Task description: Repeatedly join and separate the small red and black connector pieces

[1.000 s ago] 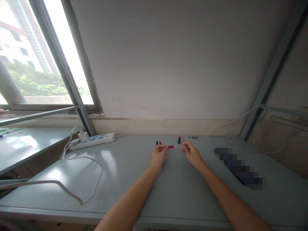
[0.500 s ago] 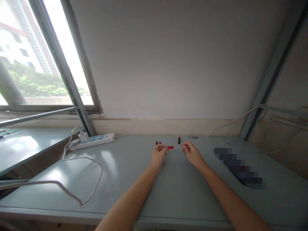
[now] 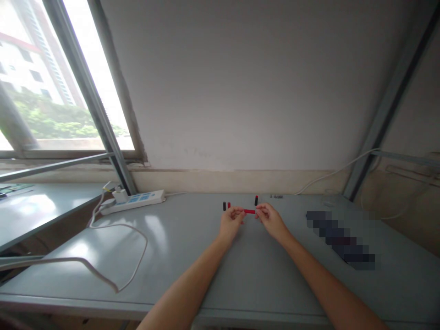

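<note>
My left hand (image 3: 232,223) pinches a red marker barrel (image 3: 250,211) that points to the right, held level over the grey desk. At the barrel's right end, my right hand (image 3: 271,220) has its fingers closed on the end of a thin white ink core, which is now almost wholly hidden by the barrel and fingertips. Just beyond my left hand stand a small black cap (image 3: 224,206) and a small red cap (image 3: 229,205). Farther back, between the hands, stands a black piece with a red top (image 3: 256,200).
Several tiny grey pieces (image 3: 277,196) lie near the wall. A white power strip (image 3: 137,201) with a plug and a looping cable (image 3: 146,243) takes up the left side. On the right lies a dark, pixelated object (image 3: 340,240). Metal posts (image 3: 381,101) rise at both sides.
My hands have come closer together. The white core, visible between them before, has slid into the red barrel, and the barrel now spans the gap between my fingers.
</note>
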